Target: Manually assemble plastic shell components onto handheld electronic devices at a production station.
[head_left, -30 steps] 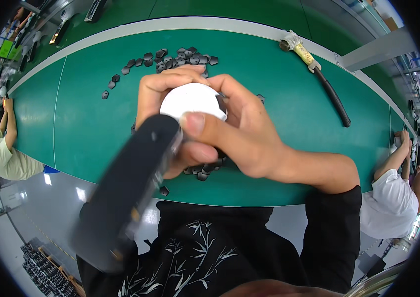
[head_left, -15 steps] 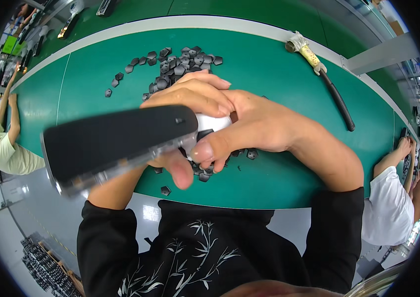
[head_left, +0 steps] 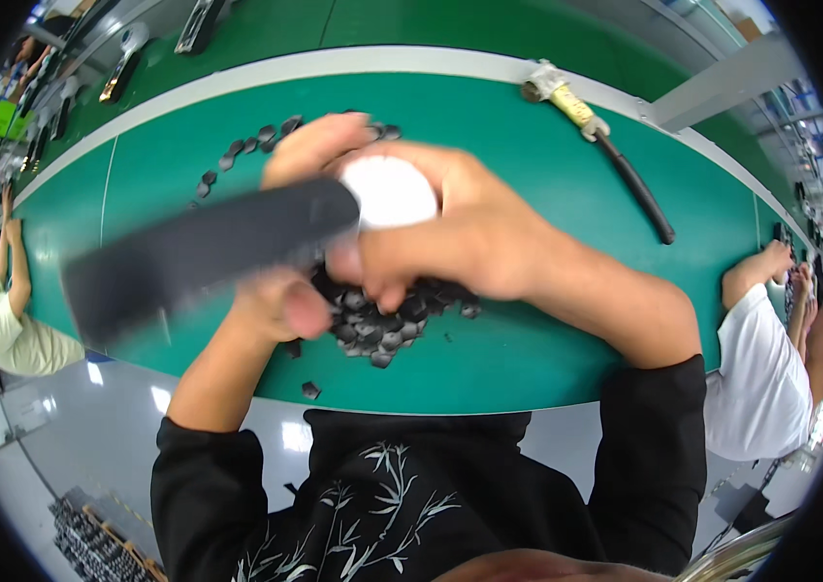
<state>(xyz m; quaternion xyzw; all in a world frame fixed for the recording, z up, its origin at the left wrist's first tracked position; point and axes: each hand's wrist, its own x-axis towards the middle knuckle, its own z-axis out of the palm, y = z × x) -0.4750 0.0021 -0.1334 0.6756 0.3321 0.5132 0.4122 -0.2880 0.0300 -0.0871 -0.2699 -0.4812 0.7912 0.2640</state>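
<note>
Both my hands meet over the green table [head_left: 547, 155] and hold one long dark grey device [head_left: 198, 257] that sticks out to the left, blurred by motion. My left hand [head_left: 280, 291] grips it from below, thumb toward me. My right hand [head_left: 460, 238] closes over its right end, where a round white part [head_left: 389, 190] shows between the fingers. A heap of small dark grey pieces [head_left: 377, 325] lies on the table right under the hands, partly hidden by them.
More small dark pieces [head_left: 246, 150] trail across the table behind my hands, and one lies alone near the front edge [head_left: 310, 390]. A yellow-handled tool with a black cable [head_left: 605, 136] lies at the back right. Other people sit at left [head_left: 14, 330] and right [head_left: 770, 359].
The dark device has swung from pointing down-left to lying roughly level toward the left, and the white round part, hidden half a second ago, shows between my fingers again.
</note>
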